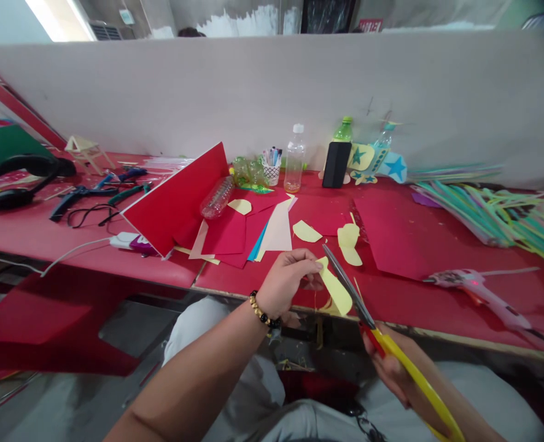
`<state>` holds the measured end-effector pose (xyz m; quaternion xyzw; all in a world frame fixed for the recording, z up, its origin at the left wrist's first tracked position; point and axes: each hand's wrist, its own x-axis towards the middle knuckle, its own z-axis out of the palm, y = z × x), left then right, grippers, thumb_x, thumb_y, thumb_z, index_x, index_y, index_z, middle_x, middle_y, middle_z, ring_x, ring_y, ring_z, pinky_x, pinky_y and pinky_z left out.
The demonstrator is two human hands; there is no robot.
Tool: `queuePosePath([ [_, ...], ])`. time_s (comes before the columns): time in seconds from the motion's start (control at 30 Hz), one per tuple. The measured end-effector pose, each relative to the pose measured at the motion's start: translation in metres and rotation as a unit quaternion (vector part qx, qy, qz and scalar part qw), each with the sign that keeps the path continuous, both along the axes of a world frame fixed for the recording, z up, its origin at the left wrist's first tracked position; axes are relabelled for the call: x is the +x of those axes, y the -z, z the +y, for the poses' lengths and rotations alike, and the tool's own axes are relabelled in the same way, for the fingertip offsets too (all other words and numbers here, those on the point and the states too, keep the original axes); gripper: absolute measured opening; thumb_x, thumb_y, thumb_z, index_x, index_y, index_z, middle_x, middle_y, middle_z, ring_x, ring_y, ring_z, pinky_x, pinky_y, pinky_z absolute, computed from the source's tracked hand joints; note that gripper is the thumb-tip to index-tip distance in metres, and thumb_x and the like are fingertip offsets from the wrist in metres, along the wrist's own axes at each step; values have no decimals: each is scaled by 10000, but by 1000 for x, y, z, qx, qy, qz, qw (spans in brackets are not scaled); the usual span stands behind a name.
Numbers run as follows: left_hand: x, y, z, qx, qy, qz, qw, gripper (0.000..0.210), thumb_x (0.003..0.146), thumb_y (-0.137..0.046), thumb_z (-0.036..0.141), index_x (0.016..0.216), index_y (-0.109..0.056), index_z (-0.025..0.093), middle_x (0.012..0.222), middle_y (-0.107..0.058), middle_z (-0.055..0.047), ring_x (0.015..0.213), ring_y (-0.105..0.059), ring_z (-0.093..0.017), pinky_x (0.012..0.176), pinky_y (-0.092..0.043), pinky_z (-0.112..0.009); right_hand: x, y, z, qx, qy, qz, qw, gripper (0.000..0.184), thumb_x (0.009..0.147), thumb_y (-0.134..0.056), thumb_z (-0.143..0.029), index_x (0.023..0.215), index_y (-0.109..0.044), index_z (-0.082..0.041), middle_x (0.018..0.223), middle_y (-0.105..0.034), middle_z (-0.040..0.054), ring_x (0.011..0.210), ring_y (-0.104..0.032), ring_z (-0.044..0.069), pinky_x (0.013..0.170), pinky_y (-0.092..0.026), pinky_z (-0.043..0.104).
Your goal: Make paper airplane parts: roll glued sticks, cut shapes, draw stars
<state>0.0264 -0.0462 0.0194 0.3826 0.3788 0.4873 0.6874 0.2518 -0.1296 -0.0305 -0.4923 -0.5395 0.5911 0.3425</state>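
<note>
Between the thumb and fingers of my left hand (295, 276) is one end of a pale yellow paper piece (339, 293), cut to a long rounded shape. My right hand (394, 368) grips scissors (405, 359) with yellow and red handles. Their metal blades point up and away, close beside the paper's right edge; whether they touch it I cannot tell. On the red table beyond lie more yellow paper cutouts (349, 244), one of them a pale angular piece (307, 231).
A pink glue gun (479, 294) lies at right with its cord over the edge. Green straws (465, 209) are heaped behind it. Ahead stand a clear bottle (295, 159), a pen cup (271, 174) and a black phone (337, 164). A red board (180, 196) leans at left.
</note>
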Motion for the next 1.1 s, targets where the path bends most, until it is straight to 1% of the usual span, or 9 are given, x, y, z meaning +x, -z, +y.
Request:
queuePosePath([
  [0.1, -6, 2, 6, 22, -4, -7, 1000, 232, 702, -728, 338, 701, -595, 148, 589, -583, 14, 559, -593, -98, 594, -518, -223, 4, -18, 22, 109, 13, -206, 972, 427, 714, -631, -619, 729, -525, -206, 559, -489, -22, 469, -428, 112, 432, -329, 240],
  [0.23, -12, 2, 11, 44, -10, -31, 998, 301, 703, -750, 392, 750, -579, 149, 639, -611, 7, 631, -628, -113, 628, -534, -238, 6, -31, 56, 241, 28, -433, 868, 242, 744, -634, -426, 828, -557, -213, 770, -641, 51, 715, -604, 225, 624, -421, 305],
  [0.33, -16, 1, 13, 47, -21, -44, 998, 315, 699, -762, 388, 765, -577, 142, 668, -630, -3, 648, -634, -116, 621, -538, -238, -5, -33, 73, 254, -1, -499, 829, 195, 765, -597, -381, 827, -537, -206, 837, -652, 73, 780, -622, 241, 655, -412, 307],
  [0.6, -29, -5, 16, 42, -59, -60, 996, 304, 697, -772, 362, 760, -571, 143, 673, -654, 4, 632, -645, -109, 629, -549, -233, -35, -20, 90, 301, -79, -523, 793, 215, 806, -568, -382, 882, -515, -187, 894, -629, 74, 814, -606, 218, 653, -381, 281],
  [0.77, -29, -1, 18, 41, -64, -69, 995, 329, 674, -790, 364, 769, -571, 138, 678, -661, 0, 618, -649, -108, 620, -547, -230, -38, -24, 101, 335, -103, -459, 816, 172, 810, -588, -338, 873, -549, -183, 904, -614, 71, 825, -589, 211, 702, -420, 296],
  [0.87, -26, 5, 20, 39, -68, -68, 995, 348, 648, -806, 367, 765, -577, 132, 682, -672, -10, 607, -653, -114, 614, -546, -232, -36, -34, 108, 345, -82, -379, 855, 188, 812, -598, -366, 854, -596, -182, 906, -625, 83, 835, -583, 220, 732, -439, 318],
  [0.93, -23, 7, 21, 40, -74, -62, 995, 350, 641, -810, 370, 762, -587, 129, 682, -678, -15, 601, -654, -117, 617, -548, -237, -34, -42, 109, 297, -51, -289, 909, 250, 857, -543, -415, 888, -625, -181, 904, -645, 83, 836, -595, 218, 738, -453, 321],
  [1.0, -20, 9, 21, 42, -75, -56, 995, 348, 637, -813, 372, 759, -600, 125, 687, -682, -18, 601, -653, -115, 628, -551, -241, -33, -47, 107, 203, -37, -176, 963, 338, 899, -471, -470, 898, -639, -177, 871, -665, 76, 818, -610, 208, 733, -470, 316],
  [1.1, -15, 10, 21, 45, -79, -50, 995, 336, 634, -816, 368, 753, -622, 120, 673, -677, -13, 585, -643, -103, 629, -550, -232, -35, -51, 100, 92, -51, -26, 994, 371, 896, -493, -489, 831, -652, -160, 815, -682, 74, 762, -615, 183, 702, -482, 297],
])
